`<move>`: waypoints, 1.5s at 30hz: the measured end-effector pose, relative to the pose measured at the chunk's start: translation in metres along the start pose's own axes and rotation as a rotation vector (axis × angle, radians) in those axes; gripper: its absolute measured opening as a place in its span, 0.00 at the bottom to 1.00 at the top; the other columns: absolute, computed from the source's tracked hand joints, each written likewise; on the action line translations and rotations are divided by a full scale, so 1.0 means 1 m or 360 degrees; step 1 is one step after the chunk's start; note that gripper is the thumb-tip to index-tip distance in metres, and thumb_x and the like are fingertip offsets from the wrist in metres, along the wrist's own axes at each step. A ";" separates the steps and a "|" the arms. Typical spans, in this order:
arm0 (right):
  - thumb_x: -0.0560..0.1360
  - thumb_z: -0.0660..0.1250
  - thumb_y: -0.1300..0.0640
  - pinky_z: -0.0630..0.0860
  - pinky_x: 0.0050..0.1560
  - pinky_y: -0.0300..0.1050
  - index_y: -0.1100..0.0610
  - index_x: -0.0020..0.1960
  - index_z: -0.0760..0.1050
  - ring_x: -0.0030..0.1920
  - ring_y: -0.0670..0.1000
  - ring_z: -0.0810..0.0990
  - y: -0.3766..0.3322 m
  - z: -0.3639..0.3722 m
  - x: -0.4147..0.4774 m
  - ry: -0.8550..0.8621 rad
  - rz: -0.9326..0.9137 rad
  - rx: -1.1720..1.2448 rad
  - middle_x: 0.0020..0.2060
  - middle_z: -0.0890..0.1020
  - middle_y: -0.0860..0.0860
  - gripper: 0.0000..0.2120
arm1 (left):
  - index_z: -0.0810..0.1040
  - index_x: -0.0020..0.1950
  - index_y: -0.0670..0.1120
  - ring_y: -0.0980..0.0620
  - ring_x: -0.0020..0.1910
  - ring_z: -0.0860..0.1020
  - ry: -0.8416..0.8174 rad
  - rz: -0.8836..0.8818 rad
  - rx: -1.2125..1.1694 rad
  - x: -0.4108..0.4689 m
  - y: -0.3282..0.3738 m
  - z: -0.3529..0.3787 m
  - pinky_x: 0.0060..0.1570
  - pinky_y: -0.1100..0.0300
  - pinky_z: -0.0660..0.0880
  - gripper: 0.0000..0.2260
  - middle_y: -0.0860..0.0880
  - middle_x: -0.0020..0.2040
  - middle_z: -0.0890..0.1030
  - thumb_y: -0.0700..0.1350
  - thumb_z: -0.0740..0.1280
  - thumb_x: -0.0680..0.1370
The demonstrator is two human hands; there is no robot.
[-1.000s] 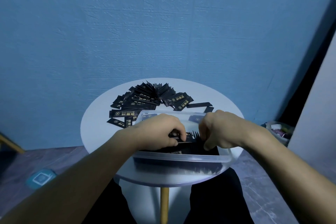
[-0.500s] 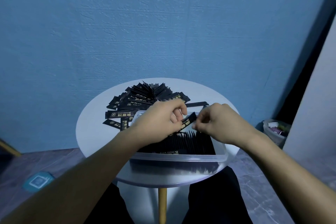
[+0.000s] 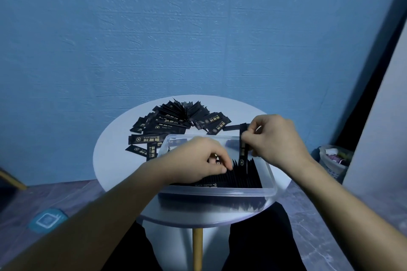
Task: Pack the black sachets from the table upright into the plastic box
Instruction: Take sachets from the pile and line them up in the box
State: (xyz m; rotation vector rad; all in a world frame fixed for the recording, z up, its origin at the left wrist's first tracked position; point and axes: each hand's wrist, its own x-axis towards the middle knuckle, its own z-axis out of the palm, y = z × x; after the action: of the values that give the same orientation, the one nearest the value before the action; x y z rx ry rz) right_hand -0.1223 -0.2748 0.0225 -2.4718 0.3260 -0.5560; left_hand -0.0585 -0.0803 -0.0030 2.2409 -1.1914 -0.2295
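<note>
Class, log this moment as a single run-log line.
right hand: pinches sachet upright over plastic box | left hand: curled fingertips at packed row | loose pile on table

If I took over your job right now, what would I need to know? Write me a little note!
Right hand pinches one sachet, held upright above the right part of the plastic box.
Left hand rests curled on the packed row; whether it pinches any is unclear.
Done: the packed row stands upright along the box's near side.
Left: slot in the held sachet, then pack the loose pile lying on the table behind the box.
</note>
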 end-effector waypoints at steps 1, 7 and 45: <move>0.68 0.70 0.53 0.81 0.38 0.44 0.53 0.35 0.78 0.29 0.48 0.83 0.000 0.000 0.000 0.0014 0.0013 -0.0055 0.24 0.82 0.49 0.06 | 0.86 0.52 0.54 0.55 0.40 0.77 -0.0055 0.0014 0.0033 0.000 -0.002 0.002 0.43 0.61 0.73 0.06 0.55 0.45 0.80 0.45 0.72 0.79; 0.68 0.70 0.51 0.82 0.42 0.50 0.53 0.37 0.77 0.39 0.58 0.83 -0.004 0.010 -0.004 -0.0088 -0.0055 -0.0382 0.33 0.83 0.54 0.06 | 0.85 0.57 0.52 0.56 0.42 0.78 -0.0055 -0.0025 0.0076 0.001 -0.007 0.006 0.46 0.62 0.75 0.09 0.54 0.49 0.80 0.43 0.70 0.80; 0.69 0.73 0.50 0.75 0.43 0.43 0.45 0.44 0.82 0.46 0.52 0.81 -0.010 0.012 -0.015 -0.0491 -0.0143 -0.0754 0.42 0.83 0.47 0.04 | 0.83 0.62 0.57 0.70 0.38 0.71 -0.0343 0.0056 0.0238 0.004 -0.004 0.009 0.39 0.75 0.63 0.21 0.53 0.46 0.71 0.36 0.62 0.78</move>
State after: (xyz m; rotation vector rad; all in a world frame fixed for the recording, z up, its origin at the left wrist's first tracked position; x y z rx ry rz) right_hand -0.1289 -0.2557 0.0149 -2.9876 0.2433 -0.1300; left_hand -0.0572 -0.0854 -0.0115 2.3681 -1.4010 -0.3878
